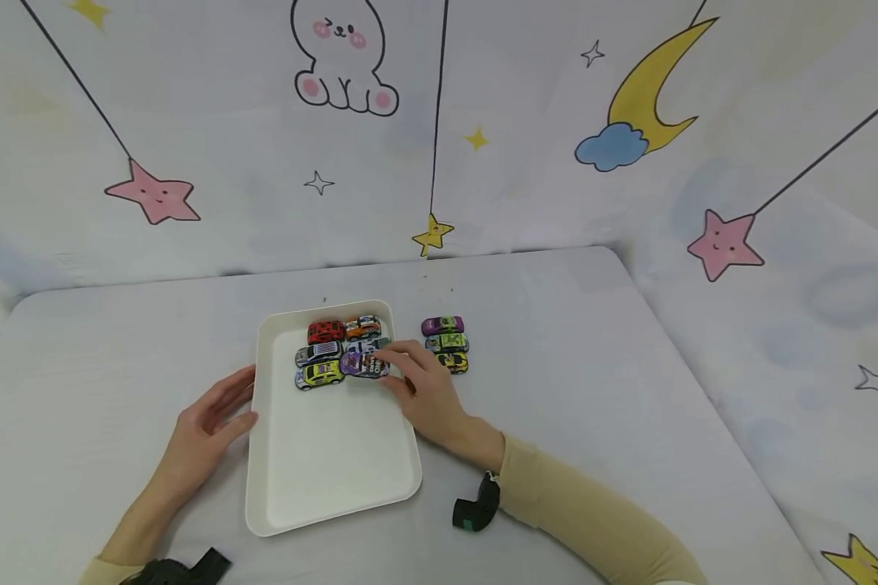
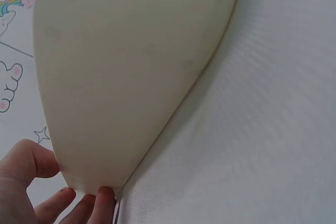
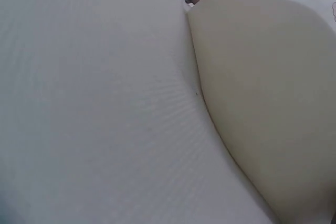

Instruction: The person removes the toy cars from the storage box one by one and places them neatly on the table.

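Observation:
In the head view, my right hand [image 1: 432,394] pinches a purple toy car [image 1: 363,365] between thumb and fingers, inside the right side of a white tray [image 1: 329,463]. Right behind it is a toy car [image 1: 366,346] partly covered by my fingers. A red car [image 1: 325,331], an orange-and-white car [image 1: 362,327], a silver-grey car [image 1: 319,353] and a yellow car [image 1: 319,374] sit close together at the tray's far end. My left hand [image 1: 208,426] touches the tray's outer left wall with loosely bent fingers; the left wrist view shows its fingertips [image 2: 106,192] against that wall.
To the right of the tray, a purple-and-green car [image 1: 442,325], a green car [image 1: 447,343] and a yellow-and-black car [image 1: 454,362] stand in a column on the white table [image 1: 578,349]. Behind the table hangs a printed backdrop [image 1: 512,187].

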The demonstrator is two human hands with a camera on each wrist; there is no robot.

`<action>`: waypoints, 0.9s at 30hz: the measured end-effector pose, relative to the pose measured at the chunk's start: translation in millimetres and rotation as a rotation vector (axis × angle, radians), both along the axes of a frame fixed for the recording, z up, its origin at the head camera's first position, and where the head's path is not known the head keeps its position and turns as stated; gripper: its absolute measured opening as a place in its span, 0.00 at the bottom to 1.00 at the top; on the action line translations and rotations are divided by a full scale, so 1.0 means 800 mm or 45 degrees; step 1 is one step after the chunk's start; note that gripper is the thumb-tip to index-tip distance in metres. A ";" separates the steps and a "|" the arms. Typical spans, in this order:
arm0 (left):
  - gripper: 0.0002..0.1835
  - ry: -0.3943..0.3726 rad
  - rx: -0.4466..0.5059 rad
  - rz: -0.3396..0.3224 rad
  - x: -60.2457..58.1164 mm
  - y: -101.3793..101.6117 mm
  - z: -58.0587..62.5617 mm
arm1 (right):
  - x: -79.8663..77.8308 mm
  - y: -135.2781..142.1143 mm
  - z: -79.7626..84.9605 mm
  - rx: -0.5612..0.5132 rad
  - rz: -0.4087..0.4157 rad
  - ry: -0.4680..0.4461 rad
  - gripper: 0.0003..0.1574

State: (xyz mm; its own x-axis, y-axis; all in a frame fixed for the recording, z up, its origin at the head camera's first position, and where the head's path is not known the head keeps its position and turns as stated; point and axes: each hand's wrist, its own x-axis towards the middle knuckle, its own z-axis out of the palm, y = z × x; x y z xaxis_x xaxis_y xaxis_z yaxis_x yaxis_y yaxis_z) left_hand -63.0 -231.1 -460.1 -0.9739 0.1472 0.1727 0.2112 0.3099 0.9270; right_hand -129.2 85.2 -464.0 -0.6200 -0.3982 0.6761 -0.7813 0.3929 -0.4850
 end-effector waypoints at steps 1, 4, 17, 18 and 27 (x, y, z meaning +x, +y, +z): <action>0.31 0.004 0.017 -0.005 0.000 0.000 0.000 | 0.000 0.001 -0.001 -0.015 -0.006 0.034 0.22; 0.31 0.016 0.057 -0.010 -0.001 0.000 -0.003 | -0.002 0.004 -0.003 -0.040 -0.022 0.088 0.24; 0.32 0.025 0.073 -0.029 -0.004 -0.002 -0.001 | -0.017 0.042 -0.002 -0.104 -0.070 0.159 0.26; 0.31 0.027 0.068 -0.029 -0.004 -0.003 0.000 | -0.018 0.047 -0.003 -0.102 -0.075 0.163 0.27; 0.31 0.021 0.076 -0.024 -0.003 -0.002 -0.003 | -0.032 0.079 -0.007 -0.094 -0.129 0.137 0.26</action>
State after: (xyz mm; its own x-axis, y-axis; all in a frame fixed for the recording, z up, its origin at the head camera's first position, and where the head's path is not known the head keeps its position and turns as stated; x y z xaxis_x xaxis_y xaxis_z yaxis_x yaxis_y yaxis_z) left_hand -65.1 -232.9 -462.9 -0.9680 0.1544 0.1979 0.2321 0.2499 0.9401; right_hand -154.5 148.6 -469.6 -0.5767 -0.2840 0.7660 -0.7886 0.4386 -0.4310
